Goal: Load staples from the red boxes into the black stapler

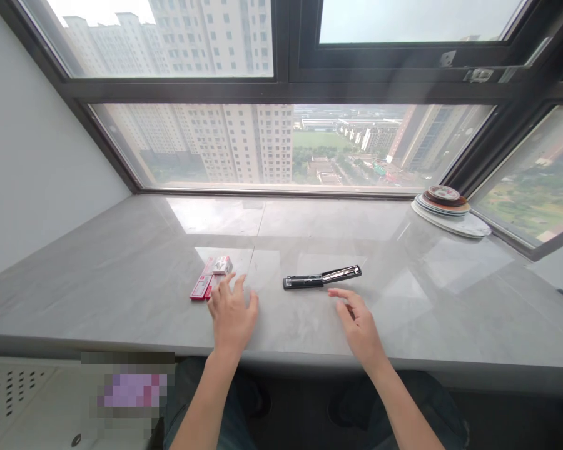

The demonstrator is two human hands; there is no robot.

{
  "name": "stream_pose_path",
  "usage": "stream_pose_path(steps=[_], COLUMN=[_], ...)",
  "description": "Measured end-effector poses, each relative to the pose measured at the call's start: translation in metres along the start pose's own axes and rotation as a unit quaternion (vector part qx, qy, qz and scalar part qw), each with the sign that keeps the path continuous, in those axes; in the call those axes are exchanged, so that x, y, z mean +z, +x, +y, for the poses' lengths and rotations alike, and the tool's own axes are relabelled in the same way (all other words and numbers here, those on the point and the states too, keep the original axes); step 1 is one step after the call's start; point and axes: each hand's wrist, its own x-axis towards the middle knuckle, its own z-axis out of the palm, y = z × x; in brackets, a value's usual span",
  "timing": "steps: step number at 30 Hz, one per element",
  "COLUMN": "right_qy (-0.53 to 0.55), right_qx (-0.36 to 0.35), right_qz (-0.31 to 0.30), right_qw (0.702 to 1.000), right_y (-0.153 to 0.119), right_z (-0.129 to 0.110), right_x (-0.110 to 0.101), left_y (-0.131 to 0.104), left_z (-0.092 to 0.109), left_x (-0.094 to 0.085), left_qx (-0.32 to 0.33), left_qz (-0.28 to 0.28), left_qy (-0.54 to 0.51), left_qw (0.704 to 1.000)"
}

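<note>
A black stapler (322, 277) lies opened out on the grey counter, its metal inner track showing at the right. Just below its right half is my right hand (360, 328), apart from it, with fingers loosely stretched and nothing in them. My left hand (233, 315) reaches over the counter with its fingers spread, beside flat red-and-white packets (201, 286) and a small white-and-red box (222, 265). The fingertips partly hide one red packet; whether they touch it I cannot tell.
At the back right corner stands a stack of plates (445, 209). A dark-framed window (281, 90) rises along the back of the marbled counter (122, 275). Below the front edge, a white perforated surface (28, 400) is at the left, partly blurred out.
</note>
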Motion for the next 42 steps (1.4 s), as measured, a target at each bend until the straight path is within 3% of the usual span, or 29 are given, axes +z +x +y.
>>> stream_pose_path(steps=[3,5,10,16,18,20,23,25,29,32,36,39,42], right_qy=[-0.149,-0.225,-0.296,-0.247,-0.201,-0.16,-0.128,-0.115,-0.128,-0.152,-0.194,-0.244,-0.243], right_qx=[-0.115,-0.151,-0.171,-0.153,-0.127,-0.085,-0.025,0.005,0.022,0.007,0.01,0.034,0.066], right_qz=[-0.158,-0.213,-0.224,-0.202,-0.177,-0.153,-0.165,-0.179,-0.156,-0.162,-0.169,-0.151,-0.178], right_qw=[0.969,0.939,0.913,0.935,0.955,0.972,0.978,0.977,0.979,0.975,0.966,0.957,0.951], right_y=[0.001,0.005,0.015,0.015,0.013,0.011,0.009,0.008,0.008,0.009,0.013,0.015,0.021], right_z=[-0.015,-0.02,-0.019,-0.014,-0.015,-0.018,-0.022,-0.025,-0.029,-0.03,-0.025,-0.02,-0.02], right_x=[0.01,0.017,0.022,0.021,0.02,0.019,0.016,0.015,0.012,0.006,0.002,0.006,0.008], left_y=[0.001,-0.001,-0.007,0.006,0.007,0.004,-0.008,-0.016,-0.024,-0.023,-0.019,-0.019,-0.018], left_z=[-0.019,-0.024,-0.027,-0.039,-0.033,-0.018,0.013,0.033,0.053,0.052,0.049,0.049,0.048], left_x=[0.0,0.0,0.003,-0.003,-0.012,-0.02,-0.027,-0.026,-0.015,-0.01,-0.008,-0.006,-0.002], left_qx=[-0.072,-0.074,-0.016,-0.008,-0.013,0.011,0.076,0.103,0.107,0.108,0.163,0.185,0.183], left_qz=[0.013,0.005,0.01,-0.016,-0.061,-0.152,-0.278,-0.308,-0.306,-0.3,-0.244,-0.209,-0.206], left_qy=[0.078,0.091,0.044,-0.112,-0.189,-0.273,-0.342,-0.356,-0.353,-0.361,-0.297,-0.255,-0.24], left_qw=[0.994,0.993,0.999,0.994,0.98,0.95,0.894,0.876,0.878,0.876,0.908,0.926,0.931])
